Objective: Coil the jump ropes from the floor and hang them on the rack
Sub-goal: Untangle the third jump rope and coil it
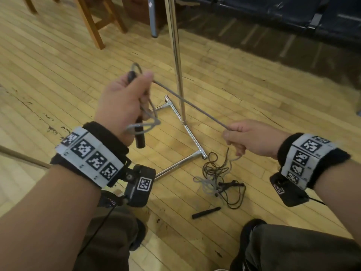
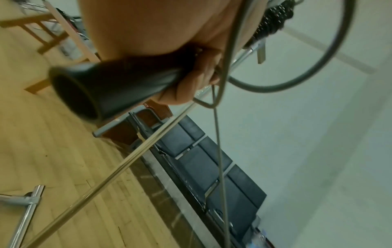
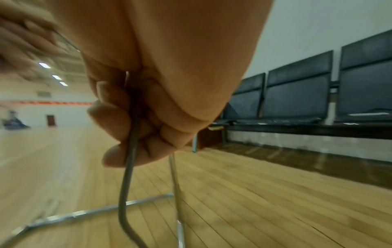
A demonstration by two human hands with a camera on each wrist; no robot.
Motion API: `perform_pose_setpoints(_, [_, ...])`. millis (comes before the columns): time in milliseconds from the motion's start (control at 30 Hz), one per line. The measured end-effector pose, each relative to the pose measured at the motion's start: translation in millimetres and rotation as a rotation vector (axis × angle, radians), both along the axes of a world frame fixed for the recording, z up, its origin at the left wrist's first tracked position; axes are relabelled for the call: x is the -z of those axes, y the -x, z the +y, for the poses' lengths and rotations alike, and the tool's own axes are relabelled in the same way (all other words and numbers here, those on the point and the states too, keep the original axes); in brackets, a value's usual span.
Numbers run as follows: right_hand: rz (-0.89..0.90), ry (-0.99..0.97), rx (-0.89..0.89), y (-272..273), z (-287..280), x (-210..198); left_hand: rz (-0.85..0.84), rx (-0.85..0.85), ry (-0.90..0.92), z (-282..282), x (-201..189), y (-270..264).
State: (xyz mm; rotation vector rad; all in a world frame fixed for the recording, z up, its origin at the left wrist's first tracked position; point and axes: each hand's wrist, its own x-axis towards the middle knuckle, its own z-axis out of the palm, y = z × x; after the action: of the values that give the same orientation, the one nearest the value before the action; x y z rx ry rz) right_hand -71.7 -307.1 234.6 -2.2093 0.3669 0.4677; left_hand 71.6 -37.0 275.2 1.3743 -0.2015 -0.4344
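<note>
Left hand [image 1: 125, 106] raised over wooden floor [image 1: 58, 75], fingers curled round black handle [image 1: 139, 138] of grey jump rope [image 1: 187, 103]; several loose grey coils gathered in same grip, hanging below the fist beside the handle. Handle's butt end pointing down toward the wrist, seen close up in left wrist view [image 2: 84, 94], coils [image 2: 297, 80] looping past the fingers. From left fist, one taut grey strand running down-right across the rack's upright pole [image 1: 176, 55] to right hand [image 1: 252, 140]. Right hand closed round that strand, thumb and curled fingers pinching it; rope [image 3: 129, 167] leaving the bottom of the fist and bending toward the floor in right wrist view. Slack beyond right hand dropping to a tangle of ropes on the floor [image 1: 216, 177], just beside the near corner of the rack's chrome base [image 1: 192, 133]: grey cord mixed with a dark brown or black rope, black handles lying in the heap. One separate black handle [image 1: 206, 212] flat on the boards, near the tangle, toward the person. Shoes and trouser legs at bottom edge. Wooden chair legs [image 1: 89, 22] at upper left, dark bench seats [image 1: 293, 14] along top right.
</note>
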Motion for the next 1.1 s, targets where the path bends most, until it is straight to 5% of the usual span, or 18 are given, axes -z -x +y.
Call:
perform_pose_setpoints(167, [0.332,0.202,-0.024,31.3,-38.3,41.0,0.016,-0.304,-0.091,13.1,6.6,-14.1])
perform_pose_setpoints(300, [0.415,0.366,-0.099,25.8,-37.0,36.5,-0.262,-0.129,-0.69,9.1,15.8,-9.3])
perform_pose_setpoints(367, [0.337,0.368,-0.108,11.4,-21.8,16.8,-0.368,-0.008,-0.841,2.3,19.0,-1.8])
perform_pose_setpoints(500, [0.068,0.25,-0.164,-9.3,21.5,-34.6,-0.357,0.16,-0.703,-16.5,16.6,17.4])
perform_pose_setpoints(667, [-0.156,0.039,-0.151,-13.3,50.8,-71.4,-0.257,0.619,-0.294,-34.7,16.2,35.8])
perform_pose_setpoints(933, [-0.129,0.042,-0.123,-4.0,13.3,-31.0,-0.179,0.233,-0.262,-22.7,19.7,8.6])
perform_pose_setpoints(1100, [0.219,0.282,-0.079,24.9,-49.6,30.2,-0.023,-0.249,-0.277,4.2,14.7,-18.0])
